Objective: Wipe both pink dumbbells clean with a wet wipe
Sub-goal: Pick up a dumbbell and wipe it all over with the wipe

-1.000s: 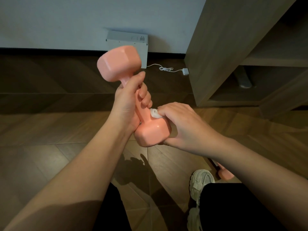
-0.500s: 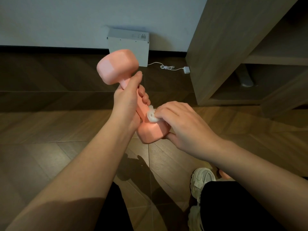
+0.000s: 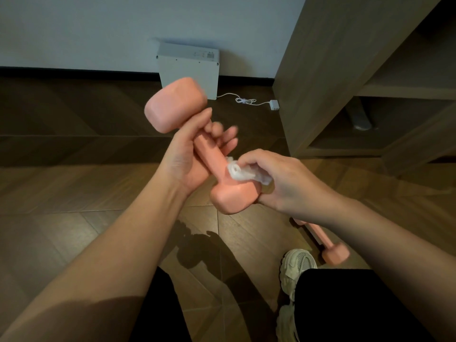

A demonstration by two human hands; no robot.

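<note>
2 pink dumbbells are in view, 1 raised in the hands and 1 lying on the floor (image 3: 74, 206). The held dumbbell (image 3: 211, 160) is tilted, with its upper head up and to the left and its lower head down and to the right. The left hand (image 3: 190, 156) grips the handle just below the upper head. Its thumb lies along the handle toward that head and its fingers curl round the far side, though the fingertips are blurred. The right hand (image 3: 283, 181) pinches a crumpled wet wipe (image 3: 243, 172) under its curled fingers and presses it where the handle meets the lower head. Its thumb sits under that head.

The second dumbbell (image 3: 334, 253) lies on the wooden floor below the right forearm, which hides its far end. Its near head is just beside a pale shoe (image 3: 297, 265). Black trouser legs fill the bottom edge of the view.

Further back, a white box (image 3: 190, 70) stands against the wall. A white cable (image 3: 243, 100) runs from it across the floor to a small white adapter (image 3: 274, 104) near the foot of a wooden shelf unit (image 3: 320, 70) on the right. The arms and the held dumbbell cast a dark shadow on the floorboards between the legs.
</note>
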